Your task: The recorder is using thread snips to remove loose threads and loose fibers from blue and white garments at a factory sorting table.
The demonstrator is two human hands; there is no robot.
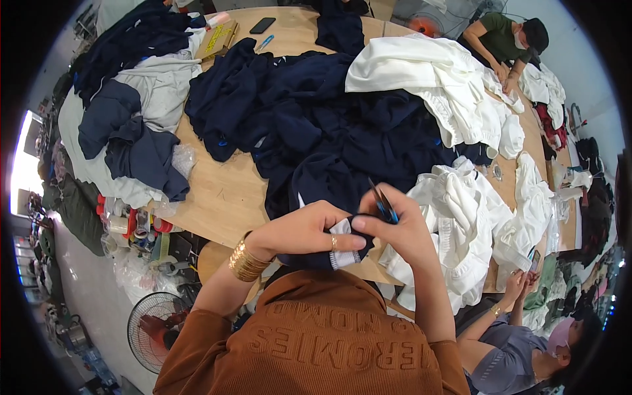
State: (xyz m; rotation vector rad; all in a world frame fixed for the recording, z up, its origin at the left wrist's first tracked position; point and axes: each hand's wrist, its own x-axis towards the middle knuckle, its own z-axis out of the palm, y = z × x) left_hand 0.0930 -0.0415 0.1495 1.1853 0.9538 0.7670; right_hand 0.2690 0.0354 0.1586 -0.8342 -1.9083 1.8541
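Observation:
My left hand (306, 229) is closed on a navy garment (326, 181), pinching a piece with a white and grey edge (343, 257) close to my body. Blue-and-black thread snips (386, 205) are in my right hand (403, 214), their dark blades pointing up and away from me. The right fingertips meet the pinched edge beside my left thumb. From there the garment spreads onto a large heap of navy clothing (296, 99) on the wooden table (220, 191). Whether the blades touch any thread is too small to see.
White garments (454, 217) are piled at the right, with more white cloth (415, 66) over the navy heap. Grey and dark clothes (145, 151) lie at left. A phone (263, 26) rests far off. Co-workers sit far right and near right. A fan (155, 329) stands lower left.

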